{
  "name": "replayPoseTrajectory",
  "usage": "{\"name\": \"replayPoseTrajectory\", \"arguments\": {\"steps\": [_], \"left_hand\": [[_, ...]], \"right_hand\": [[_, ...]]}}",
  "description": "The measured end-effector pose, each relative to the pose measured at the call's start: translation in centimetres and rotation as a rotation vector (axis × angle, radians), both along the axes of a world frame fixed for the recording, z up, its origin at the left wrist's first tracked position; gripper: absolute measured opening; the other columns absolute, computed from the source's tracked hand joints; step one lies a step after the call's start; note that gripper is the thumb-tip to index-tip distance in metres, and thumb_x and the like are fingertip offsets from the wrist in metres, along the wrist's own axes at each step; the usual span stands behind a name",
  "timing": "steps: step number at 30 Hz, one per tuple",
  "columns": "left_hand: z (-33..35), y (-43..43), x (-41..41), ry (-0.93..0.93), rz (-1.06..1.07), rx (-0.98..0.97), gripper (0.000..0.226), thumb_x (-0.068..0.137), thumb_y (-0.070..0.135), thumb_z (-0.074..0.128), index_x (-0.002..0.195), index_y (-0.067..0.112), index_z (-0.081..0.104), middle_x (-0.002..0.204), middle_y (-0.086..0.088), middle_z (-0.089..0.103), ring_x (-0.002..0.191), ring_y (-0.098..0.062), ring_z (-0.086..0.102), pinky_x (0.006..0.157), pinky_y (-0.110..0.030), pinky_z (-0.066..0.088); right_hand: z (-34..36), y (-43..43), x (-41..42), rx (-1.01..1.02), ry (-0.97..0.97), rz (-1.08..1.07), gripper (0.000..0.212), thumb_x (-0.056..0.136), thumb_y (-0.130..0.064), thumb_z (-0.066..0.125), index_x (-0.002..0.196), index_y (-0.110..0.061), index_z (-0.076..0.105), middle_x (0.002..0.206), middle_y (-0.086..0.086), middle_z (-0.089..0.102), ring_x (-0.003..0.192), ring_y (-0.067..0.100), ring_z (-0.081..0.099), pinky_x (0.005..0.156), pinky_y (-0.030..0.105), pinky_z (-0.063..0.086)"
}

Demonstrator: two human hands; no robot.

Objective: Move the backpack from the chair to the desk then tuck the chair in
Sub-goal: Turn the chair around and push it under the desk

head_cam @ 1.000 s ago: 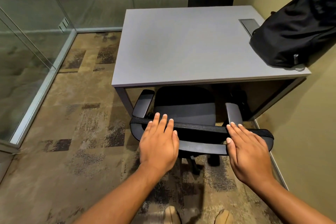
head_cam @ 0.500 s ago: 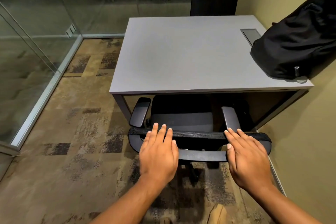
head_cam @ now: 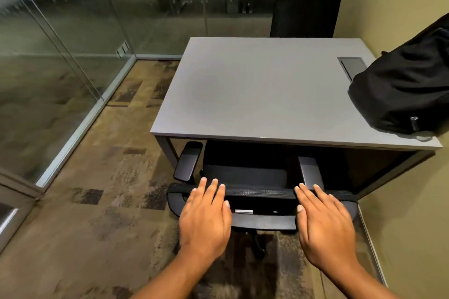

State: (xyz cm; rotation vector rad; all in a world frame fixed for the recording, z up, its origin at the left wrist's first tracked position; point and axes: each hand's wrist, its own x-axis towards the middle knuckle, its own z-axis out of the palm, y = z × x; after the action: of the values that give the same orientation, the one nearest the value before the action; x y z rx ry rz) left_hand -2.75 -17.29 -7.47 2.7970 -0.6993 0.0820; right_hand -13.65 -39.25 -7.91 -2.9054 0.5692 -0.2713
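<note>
The black backpack (head_cam: 408,90) lies on the right end of the grey desk (head_cam: 255,94), leaning against the wall. The black office chair (head_cam: 260,193) stands at the desk's near side, with its seat and the front of both armrests under the desktop. My left hand (head_cam: 204,216) rests flat on the left part of the chair's backrest top, fingers stretched forward. My right hand (head_cam: 325,221) lies flat on the right part in the same way. Neither hand curls around the backrest.
A second black chair (head_cam: 306,12) stands behind the desk's far side. Glass walls (head_cam: 60,31) close off the left and back. The beige wall (head_cam: 413,201) runs close along the right of desk and chair. A cable hatch (head_cam: 352,65) sits in the desktop by the backpack.
The chair has slid a little further under the desk with both hands flat on its backrest. The view has tilted up, showing more of the far chair and glass.
</note>
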Motion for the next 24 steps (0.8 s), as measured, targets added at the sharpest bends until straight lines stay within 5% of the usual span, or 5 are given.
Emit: {"name": "replayPoseTrajectory", "arguments": {"steps": [8, 24], "left_hand": [[-0.1, -2.4, 0.9, -0.006, 0.064, -0.011, 0.047, 0.096, 0.036, 0.033, 0.129, 0.018, 0.061, 0.136, 0.000, 0.059, 0.136, -0.019, 0.041, 0.111, -0.039, 0.034], [0.0, -2.2, 4.4, -0.021, 0.014, -0.047, 0.047, 0.096, 0.034, 0.033, 0.127, 0.016, 0.062, 0.133, -0.001, 0.061, 0.133, -0.020, 0.045, 0.111, -0.039, 0.034]], "right_hand": [[0.0, -2.6, 1.8, -0.024, -0.010, 0.038, 0.050, 0.096, -0.037, 0.029, 0.132, -0.018, 0.057, 0.137, -0.002, 0.057, 0.134, 0.022, 0.045, 0.112, 0.050, 0.027], [0.0, -2.3, 4.1, 0.004, -0.020, 0.029, 0.049, 0.095, -0.036, 0.032, 0.132, -0.017, 0.058, 0.136, 0.000, 0.058, 0.134, 0.023, 0.045, 0.112, 0.051, 0.026]]}}
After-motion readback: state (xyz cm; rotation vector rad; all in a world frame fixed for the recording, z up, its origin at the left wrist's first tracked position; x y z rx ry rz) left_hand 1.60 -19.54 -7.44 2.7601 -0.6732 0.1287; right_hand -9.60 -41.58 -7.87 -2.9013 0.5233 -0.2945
